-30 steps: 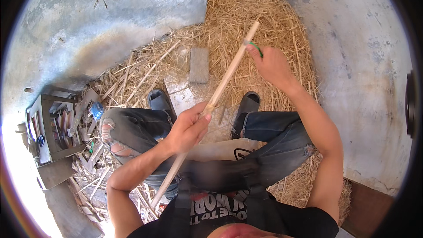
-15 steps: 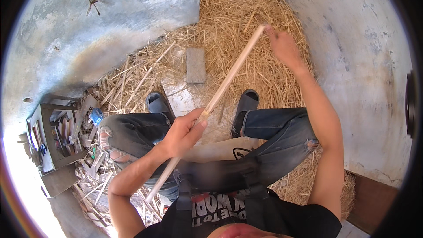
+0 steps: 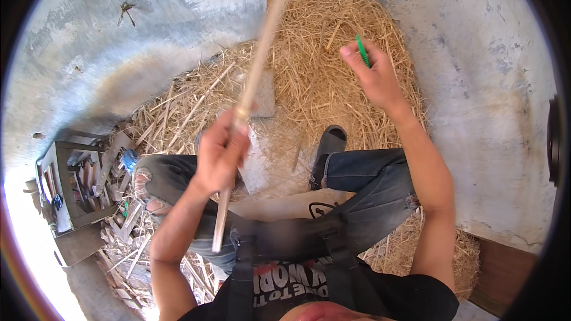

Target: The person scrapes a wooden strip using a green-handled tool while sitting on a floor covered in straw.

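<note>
Low on the pale stick (image 3: 263, 53), our left hand (image 3: 221, 157) wraps it; to the stick's right, apart from it, our right hand (image 3: 377, 82) pinches a green tool (image 3: 362, 50). Shaping seems well along, though blur hides what's left.

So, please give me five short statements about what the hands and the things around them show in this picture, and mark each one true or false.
1. The left hand grips the pale stick. True.
2. The right hand also grips the stick. False: it is apart from the stick and holds a slim green object.
3. In this view, the stick's far end reaches the top edge of the picture. True.
4. The blue plastic item lies on the person's right. False: it lies on the left, near the wooden frame.
5. Straw covers the floor beyond the right foot's dark slipper. True.
</note>
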Motion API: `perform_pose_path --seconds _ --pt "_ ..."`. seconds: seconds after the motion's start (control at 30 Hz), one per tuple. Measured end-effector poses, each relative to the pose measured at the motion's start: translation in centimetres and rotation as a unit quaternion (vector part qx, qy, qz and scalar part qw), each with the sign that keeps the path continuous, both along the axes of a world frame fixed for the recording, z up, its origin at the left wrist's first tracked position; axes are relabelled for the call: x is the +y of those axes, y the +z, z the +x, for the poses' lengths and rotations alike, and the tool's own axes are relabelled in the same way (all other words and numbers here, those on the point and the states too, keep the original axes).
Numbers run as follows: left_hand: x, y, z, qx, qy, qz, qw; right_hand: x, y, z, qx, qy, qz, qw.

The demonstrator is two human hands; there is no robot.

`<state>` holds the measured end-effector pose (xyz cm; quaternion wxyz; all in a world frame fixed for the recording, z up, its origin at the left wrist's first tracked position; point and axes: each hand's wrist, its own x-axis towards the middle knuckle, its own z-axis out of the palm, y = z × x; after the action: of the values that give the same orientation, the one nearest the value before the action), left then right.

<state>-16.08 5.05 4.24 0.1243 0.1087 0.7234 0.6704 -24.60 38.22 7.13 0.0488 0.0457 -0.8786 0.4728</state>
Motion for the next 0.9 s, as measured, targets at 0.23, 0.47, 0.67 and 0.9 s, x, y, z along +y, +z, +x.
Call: perform_pose_path --seconds 0.23,0.47,0.67,0.9 --pt "-3.0 4.2 -7.7 0.216 0.333 0.161 0.904 -4.2 0.7 3.4 -0.127 0.166 -0.093 0.973" --pt "3.9 0.6 -4.8 -0.017 0.121 0.189 0.974 -7.9 -2.9 5.8 -0.3 0.106 -0.323 0.891" --pt "5.5 -1.4 -2.8 -0.067 -0.011 0.109 0.992 -6.9 -3.1 3.6 -0.331 0.011 -0.477 0.814" --pt "3.9 -1.7 -1.7 -0.246 -0.237 0.182 0.922 -1.8 -1.2 -1.3 -0.21 -0.077 -0.456 0.861"
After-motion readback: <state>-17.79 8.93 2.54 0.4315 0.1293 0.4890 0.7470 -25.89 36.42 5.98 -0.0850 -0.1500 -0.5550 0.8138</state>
